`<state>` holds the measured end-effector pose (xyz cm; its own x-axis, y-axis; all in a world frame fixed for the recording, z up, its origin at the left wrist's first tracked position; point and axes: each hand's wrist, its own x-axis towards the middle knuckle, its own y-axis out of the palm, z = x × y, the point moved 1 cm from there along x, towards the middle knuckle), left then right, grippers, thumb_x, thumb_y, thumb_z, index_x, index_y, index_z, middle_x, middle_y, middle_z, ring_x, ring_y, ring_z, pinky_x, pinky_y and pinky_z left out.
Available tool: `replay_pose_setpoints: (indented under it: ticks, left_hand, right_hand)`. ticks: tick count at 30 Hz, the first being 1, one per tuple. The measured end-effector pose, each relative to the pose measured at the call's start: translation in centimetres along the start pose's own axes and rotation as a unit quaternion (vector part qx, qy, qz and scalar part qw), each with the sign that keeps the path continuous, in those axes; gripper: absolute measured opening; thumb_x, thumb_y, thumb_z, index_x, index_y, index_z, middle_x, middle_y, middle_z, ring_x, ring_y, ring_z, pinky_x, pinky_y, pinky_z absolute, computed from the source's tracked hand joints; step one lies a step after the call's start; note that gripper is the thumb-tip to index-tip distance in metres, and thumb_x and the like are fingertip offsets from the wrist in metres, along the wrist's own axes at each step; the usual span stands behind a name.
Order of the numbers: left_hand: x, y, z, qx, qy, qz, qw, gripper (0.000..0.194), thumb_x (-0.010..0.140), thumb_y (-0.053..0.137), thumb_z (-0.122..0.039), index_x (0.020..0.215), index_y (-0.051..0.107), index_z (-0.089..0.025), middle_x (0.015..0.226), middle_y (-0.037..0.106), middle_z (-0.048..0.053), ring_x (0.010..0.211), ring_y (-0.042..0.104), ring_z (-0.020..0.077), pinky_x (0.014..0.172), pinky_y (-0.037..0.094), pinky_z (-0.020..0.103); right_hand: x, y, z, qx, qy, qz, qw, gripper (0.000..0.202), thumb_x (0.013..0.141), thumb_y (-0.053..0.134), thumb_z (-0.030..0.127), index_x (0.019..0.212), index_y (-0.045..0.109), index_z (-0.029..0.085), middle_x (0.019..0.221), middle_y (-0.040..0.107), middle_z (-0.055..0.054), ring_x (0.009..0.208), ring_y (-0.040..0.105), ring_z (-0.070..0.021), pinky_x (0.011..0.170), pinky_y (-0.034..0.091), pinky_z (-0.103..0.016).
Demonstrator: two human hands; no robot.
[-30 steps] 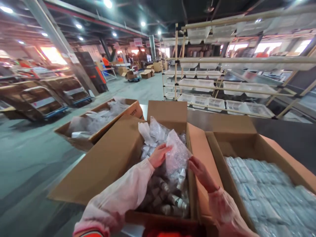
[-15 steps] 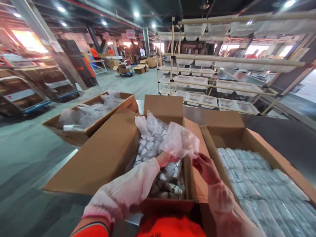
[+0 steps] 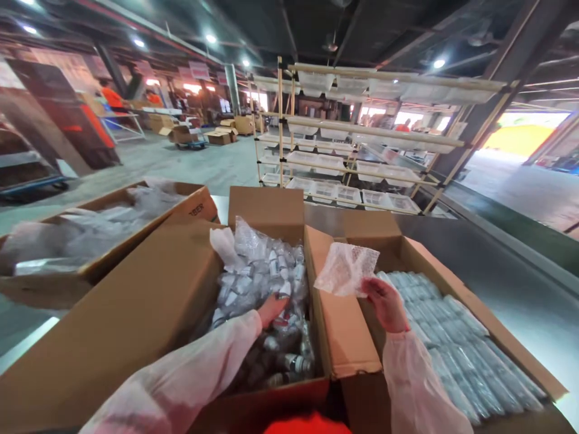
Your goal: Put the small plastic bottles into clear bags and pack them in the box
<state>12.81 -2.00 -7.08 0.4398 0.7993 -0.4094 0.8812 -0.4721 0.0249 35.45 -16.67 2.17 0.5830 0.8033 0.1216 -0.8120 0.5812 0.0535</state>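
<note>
My right hand (image 3: 386, 301) pinches one corner of a clear bubble-wrap bag (image 3: 348, 268), which it holds up over the flap between two cartons. Down in the middle carton (image 3: 266, 196), my left hand (image 3: 272, 308) has its fingers closed around a small white-capped bottle (image 3: 284, 289); the fingertips are partly hidden. Many similar clear bottles with white caps lie loose around that hand. A crumpled piece of bubble wrap (image 3: 251, 238) rests at the far end of this carton. In the right carton (image 3: 493, 301), wrapped bottles (image 3: 470, 349) lie side by side in rows.
On the left stands a carton (image 3: 54, 289) of loose bubble-wrap bags (image 3: 113, 223). The middle carton's large flap (image 3: 131, 313) spreads out beside it. Behind the metal table (image 3: 434, 232) rises a rack (image 3: 362, 138) with white bins. People in orange are far off.
My right hand has moved the bubble-wrap bag right, away from my left hand. My left hand has left the bag and reached down among the bottles. The view has turned right.
</note>
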Motion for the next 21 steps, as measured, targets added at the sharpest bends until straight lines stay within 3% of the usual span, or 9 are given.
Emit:
replay_pose_setpoints:
  ticks: [3,5,7,10,13,15,16,19,21]
  left_hand:
    - [-1.3,-2.3,-1.9,-0.046,0.039,-0.021,0.998,0.023,0.072,0.069,-0.027,0.077,0.048,-0.02,0.058,0.052,-0.006,0.045,0.051,0.0099,0.046,0.042,0.024]
    - [-2.7,-2.5,-3.2,-0.086,0.08,-0.018,0.993,0.029,0.066,0.072,-0.03,0.077,0.047,-0.02,0.059,0.053,-0.006,0.046,0.051,0.0096,0.046,0.043,0.023]
    - [-4.3,-1.6,-4.3,-0.126,0.122,0.005,0.984,0.036,0.059,0.077,-0.034,0.075,0.049,-0.018,0.058,0.054,-0.005,0.046,0.05,0.0095,0.045,0.042,0.022]
    - [-6.4,1.4,-5.4,-0.17,0.171,0.051,0.969,0.045,0.047,0.083,-0.034,0.074,0.052,-0.016,0.059,0.057,-0.003,0.046,0.049,0.0091,0.042,0.04,0.022]
    - [-7.4,4.1,-6.0,-0.215,0.213,0.09,0.949,0.046,0.045,0.085,-0.03,0.074,0.052,-0.016,0.06,0.057,-0.004,0.047,0.05,0.0088,0.044,0.039,0.022]
    - [-7.5,4.5,-6.2,-0.256,0.222,0.086,0.937,0.042,0.047,0.084,-0.027,0.073,0.053,-0.016,0.058,0.057,-0.004,0.048,0.051,0.0093,0.046,0.039,0.022]
    - [-7.4,4.3,-6.2,-0.276,0.215,0.079,0.933,0.04,0.047,0.083,-0.025,0.073,0.054,-0.016,0.059,0.058,-0.003,0.05,0.053,0.0098,0.047,0.04,0.021]
    - [-7.2,2.4,-6.2,-0.313,0.177,0.109,0.927,0.034,0.048,0.08,-0.019,0.072,0.057,-0.015,0.059,0.061,-0.002,0.051,0.055,0.0102,0.049,0.04,0.021]
    - [-7.3,1.2,-6.2,-0.322,0.154,0.179,0.917,0.032,0.048,0.077,-0.02,0.073,0.06,-0.014,0.06,0.062,-0.001,0.051,0.057,0.0111,0.051,0.042,0.022]
  right_hand:
    - [0.4,-0.2,-0.8,-0.027,0.012,0.036,0.999,0.043,0.052,0.08,0.054,0.07,0.068,0.016,0.052,0.053,0.004,0.047,0.041,-0.0077,0.045,0.032,-0.021]
    - [0.5,0.4,-1.1,-0.04,0.004,0.052,0.998,0.044,0.054,0.078,0.055,0.071,0.069,0.016,0.054,0.055,0.003,0.049,0.043,-0.0084,0.047,0.034,-0.022]
    - [0.2,1.6,-1.3,-0.049,-0.007,0.061,0.997,0.044,0.056,0.077,0.055,0.075,0.07,0.016,0.06,0.06,0.001,0.055,0.049,-0.0108,0.052,0.038,-0.023]
    - [-1.2,4.4,-1.1,-0.094,-0.039,0.065,0.993,0.041,0.058,0.077,0.051,0.076,0.071,0.015,0.065,0.064,-0.002,0.06,0.053,-0.0138,0.057,0.043,-0.026]
    - [-3.2,7.1,-0.5,-0.182,-0.137,0.123,0.966,0.03,0.064,0.075,0.046,0.067,0.07,0.017,0.061,0.059,-0.001,0.057,0.051,-0.0132,0.057,0.044,-0.027]
    - [-4.0,7.6,-0.1,-0.185,-0.188,0.168,0.95,0.027,0.066,0.075,0.044,0.073,0.072,0.018,0.065,0.059,-0.002,0.061,0.053,-0.0135,0.062,0.045,-0.028]
    - [-4.0,7.4,-0.1,-0.16,-0.191,0.161,0.955,0.029,0.067,0.074,0.045,0.08,0.073,0.019,0.071,0.061,-0.003,0.065,0.055,-0.0144,0.065,0.046,-0.028]
    - [-2.7,5.7,-0.4,-0.029,-0.109,0.057,0.992,0.048,0.068,0.07,0.058,0.1,0.068,0.023,0.094,0.066,-0.007,0.084,0.06,-0.018,0.074,0.049,-0.031]
    - [-1.8,5.0,-1.3,0.046,0.003,0.093,0.995,0.058,0.064,0.064,0.071,0.098,0.068,0.024,0.097,0.067,-0.008,0.088,0.061,-0.0204,0.075,0.05,-0.034]
